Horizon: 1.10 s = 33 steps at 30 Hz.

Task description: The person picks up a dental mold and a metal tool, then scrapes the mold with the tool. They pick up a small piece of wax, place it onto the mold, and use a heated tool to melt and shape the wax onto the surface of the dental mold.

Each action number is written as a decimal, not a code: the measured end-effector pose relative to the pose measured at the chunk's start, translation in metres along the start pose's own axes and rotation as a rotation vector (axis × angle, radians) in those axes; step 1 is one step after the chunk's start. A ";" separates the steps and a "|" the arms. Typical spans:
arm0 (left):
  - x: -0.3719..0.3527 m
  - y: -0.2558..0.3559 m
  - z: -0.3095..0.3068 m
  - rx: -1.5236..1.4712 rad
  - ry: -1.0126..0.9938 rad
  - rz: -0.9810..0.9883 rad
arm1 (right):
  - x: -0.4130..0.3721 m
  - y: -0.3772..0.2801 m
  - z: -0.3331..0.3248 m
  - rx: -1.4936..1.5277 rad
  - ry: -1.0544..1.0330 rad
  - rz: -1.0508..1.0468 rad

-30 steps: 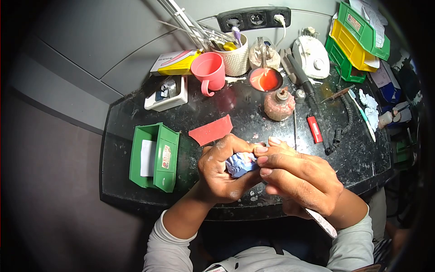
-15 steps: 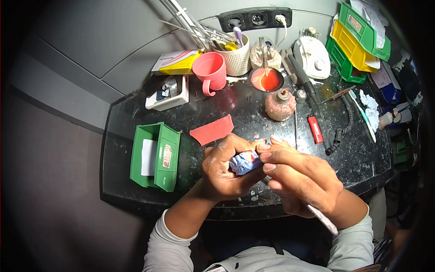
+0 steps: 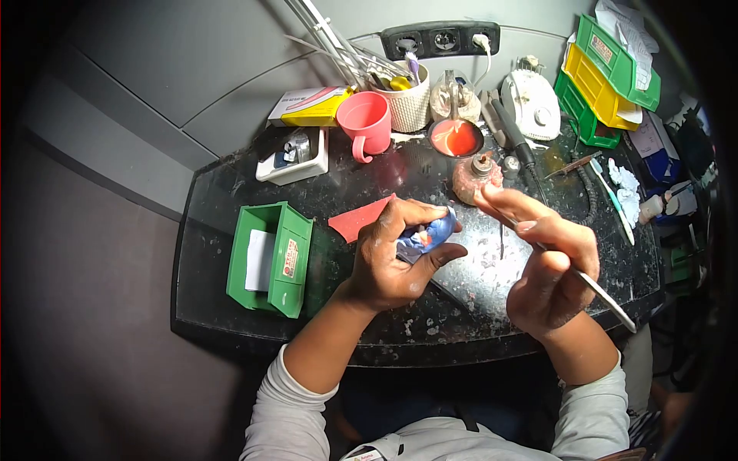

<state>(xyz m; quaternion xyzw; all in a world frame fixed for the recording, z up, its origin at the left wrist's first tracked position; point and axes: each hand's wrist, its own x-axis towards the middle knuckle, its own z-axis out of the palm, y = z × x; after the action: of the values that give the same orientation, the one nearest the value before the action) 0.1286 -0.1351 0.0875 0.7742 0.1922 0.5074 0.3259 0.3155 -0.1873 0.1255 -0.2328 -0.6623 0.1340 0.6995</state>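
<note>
My left hand is closed around a blue dental cast with a small patch of pink-red on it. The fingers curl over its far side and the thumb lies along its near side. Away to the right, my right hand is raised above the table, gripping a slim metal wax spatula whose pale handle sticks out toward the lower right. Its working tip is hidden by or blurred near the fingertips, close to a pinkish spirit lamp. A pink wax sheet lies just behind my left hand.
A green bin stands at the left. Along the back are a pink mug, a white textured pot of tools and a small pan of red wax. At the right lie a handpiece and a toothbrush.
My right hand has moved away from the cast, up and to the right, with the spatula. My left hand has turned the cast, showing more of its smooth blue side. The view has shifted slightly.
</note>
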 end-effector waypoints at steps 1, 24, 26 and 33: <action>0.002 -0.001 0.000 0.020 0.033 0.007 | 0.003 0.001 0.002 -0.061 -0.003 -0.022; 0.023 -0.027 -0.028 0.136 -0.062 -0.170 | 0.011 0.000 0.003 -0.433 -0.187 -0.071; 0.022 -0.034 -0.031 0.042 -0.182 -0.208 | 0.011 0.001 0.003 -0.433 -0.185 -0.098; 0.023 -0.040 -0.036 -0.121 -0.393 -0.286 | 0.013 0.004 0.001 -0.468 -0.163 -0.122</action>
<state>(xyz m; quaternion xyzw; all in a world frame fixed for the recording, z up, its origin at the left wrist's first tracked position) 0.1063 -0.0812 0.0848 0.8020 0.2021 0.3062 0.4713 0.3165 -0.1771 0.1344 -0.3364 -0.7423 -0.0469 0.5776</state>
